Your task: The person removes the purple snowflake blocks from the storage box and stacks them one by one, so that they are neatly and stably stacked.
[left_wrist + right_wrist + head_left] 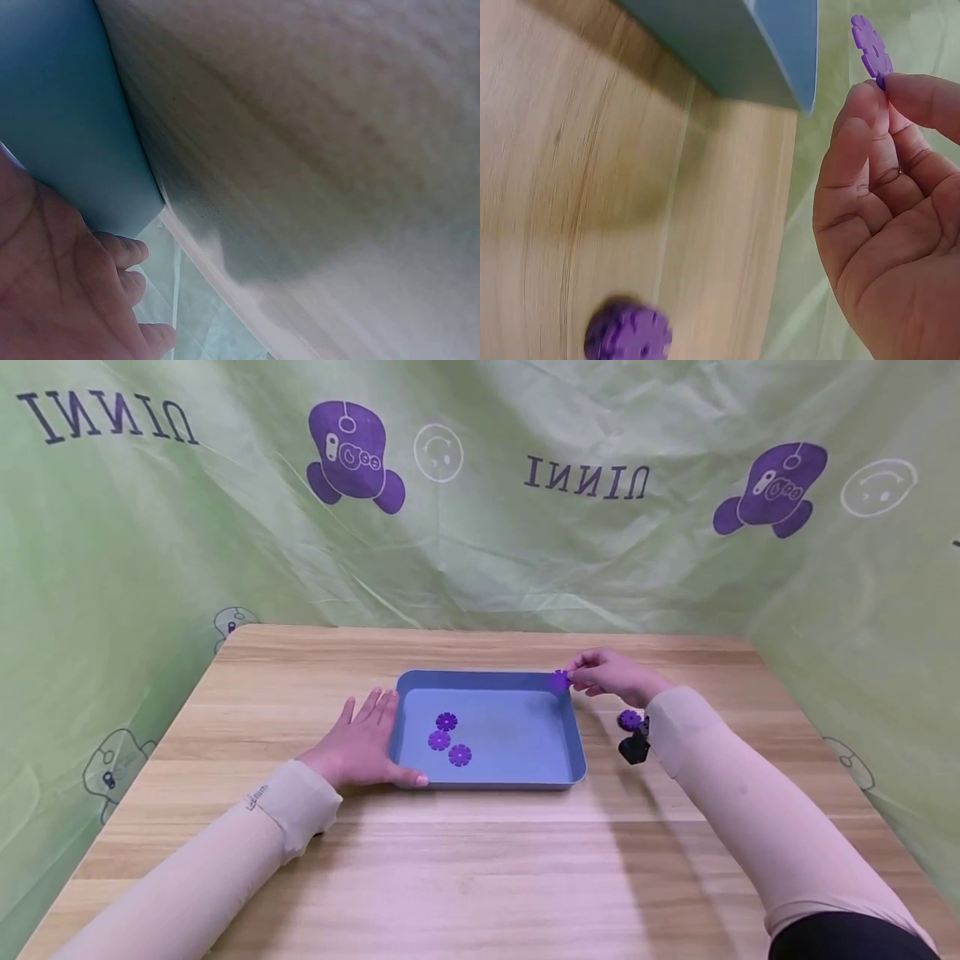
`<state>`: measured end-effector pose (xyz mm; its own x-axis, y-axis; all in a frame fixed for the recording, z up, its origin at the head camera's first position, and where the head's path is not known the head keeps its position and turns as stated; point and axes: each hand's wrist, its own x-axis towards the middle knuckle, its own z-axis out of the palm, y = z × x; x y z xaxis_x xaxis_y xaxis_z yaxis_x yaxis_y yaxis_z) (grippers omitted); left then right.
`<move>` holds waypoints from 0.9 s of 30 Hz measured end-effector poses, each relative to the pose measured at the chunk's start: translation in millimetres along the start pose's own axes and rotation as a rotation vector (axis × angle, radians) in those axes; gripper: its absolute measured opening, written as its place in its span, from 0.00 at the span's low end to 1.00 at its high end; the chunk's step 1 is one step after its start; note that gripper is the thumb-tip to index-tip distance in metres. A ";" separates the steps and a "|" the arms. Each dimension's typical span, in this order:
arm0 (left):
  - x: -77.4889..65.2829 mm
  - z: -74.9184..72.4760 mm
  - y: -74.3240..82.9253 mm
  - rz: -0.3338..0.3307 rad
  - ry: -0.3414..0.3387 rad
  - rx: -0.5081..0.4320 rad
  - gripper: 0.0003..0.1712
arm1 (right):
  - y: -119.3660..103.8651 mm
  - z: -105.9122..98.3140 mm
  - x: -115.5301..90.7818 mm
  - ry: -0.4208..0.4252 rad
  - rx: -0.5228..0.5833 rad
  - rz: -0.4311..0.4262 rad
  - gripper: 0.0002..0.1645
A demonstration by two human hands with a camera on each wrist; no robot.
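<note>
My right hand [611, 675] pinches a purple snowflake-shaped plastic disc [871, 49] between thumb and fingertips, at the far right corner of a blue tray [487, 785]. In the right wrist view the disc stands nearly on edge above the fingertips. My left hand [363, 739] rests against the tray's left side, fingers straight and spread, its thumb along the front left corner. Three purple discs lie inside the tray on the left: an upper one [446, 722], a middle one [438, 740] and a lower one [460, 755]. The left wrist view shows the palm [52, 277] beside the tray wall.
Right of the tray, a small stack of purple discs [629, 719] sits on the wooden table [480, 877], partly hidden by the right wrist's black camera [634, 747]. A green printed cloth [480, 560] hangs behind the table and along both sides.
</note>
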<state>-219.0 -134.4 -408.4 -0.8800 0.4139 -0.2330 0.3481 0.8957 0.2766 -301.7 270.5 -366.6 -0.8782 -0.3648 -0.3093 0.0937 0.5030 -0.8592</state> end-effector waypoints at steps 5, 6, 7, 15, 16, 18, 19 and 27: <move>-1.8 0.3 1.2 0.004 -0.001 -0.009 0.86 | 11.7 -13.2 -9.2 0.017 -0.001 0.003 0.11; -2.2 0.1 1.4 0.005 0.001 -0.010 0.85 | 14.0 -15.6 -11.1 0.019 0.000 0.005 0.11; -2.7 -0.1 1.5 0.006 0.003 -0.011 0.85 | 16.1 -18.0 -13.0 0.022 0.000 0.007 0.12; -3.3 -0.9 1.2 0.003 0.005 -0.010 0.85 | 35.1 -34.2 -23.7 0.050 0.030 0.050 0.13; -3.1 -0.7 1.0 0.003 0.005 -0.009 0.85 | 37.8 -35.8 -25.2 0.050 0.036 0.053 0.13; -2.8 -0.3 0.8 0.005 0.003 -0.009 0.85 | 42.9 -38.2 -28.2 0.055 0.043 0.060 0.13; -2.6 0.0 0.6 0.004 0.002 -0.009 0.86 | 45.5 -39.5 -29.7 0.062 0.049 0.066 0.13; 1.2 2.7 -1.7 0.005 0.001 0.002 0.87 | 60.9 -46.8 -44.6 0.085 0.073 0.099 0.12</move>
<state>-219.8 -135.0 -411.6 -0.8786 0.4180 -0.2308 0.3528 0.8940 0.2761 -278.8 354.0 -386.1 -0.8991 -0.2473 -0.3612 0.2131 0.4735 -0.8546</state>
